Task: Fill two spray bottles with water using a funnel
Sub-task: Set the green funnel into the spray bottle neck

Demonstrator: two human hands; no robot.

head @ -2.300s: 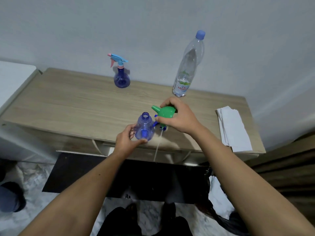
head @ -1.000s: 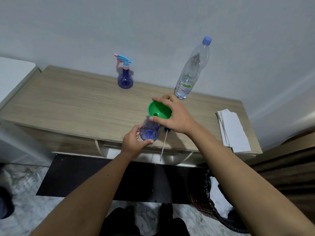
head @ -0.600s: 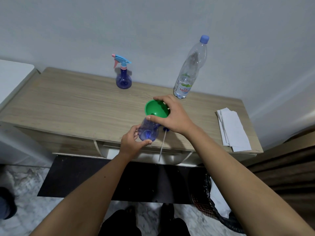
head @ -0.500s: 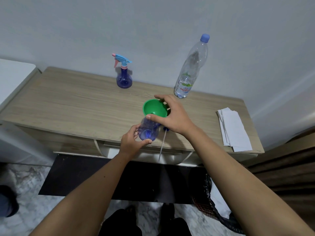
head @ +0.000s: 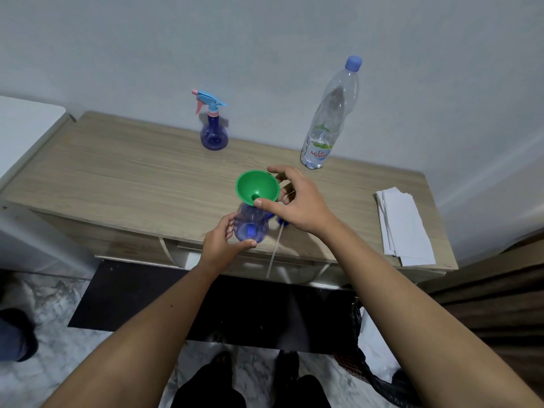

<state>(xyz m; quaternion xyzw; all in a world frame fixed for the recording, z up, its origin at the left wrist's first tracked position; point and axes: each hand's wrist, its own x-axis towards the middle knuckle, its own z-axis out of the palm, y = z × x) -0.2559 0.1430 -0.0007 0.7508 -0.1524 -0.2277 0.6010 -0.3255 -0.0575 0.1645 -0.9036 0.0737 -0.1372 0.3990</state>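
An open blue spray bottle stands near the front edge of the wooden table, and my left hand grips its body. A green funnel sits in its neck. My right hand holds the funnel's rim between thumb and fingers. The removed spray head with its white dip tube lies just right of the bottle, mostly hidden under my right hand. A second blue spray bottle with a blue and pink trigger stands at the back. A clear water bottle with a blue cap stands at the back right.
A stack of white paper towels lies at the table's right end. A white cabinet adjoins the table on the left. A dark mat and my feet are on the marble floor below. The wall is close behind the table.
The funnel went from tilted beside the bottle to upright in its neck. My left hand has kept hold of the bottle throughout.
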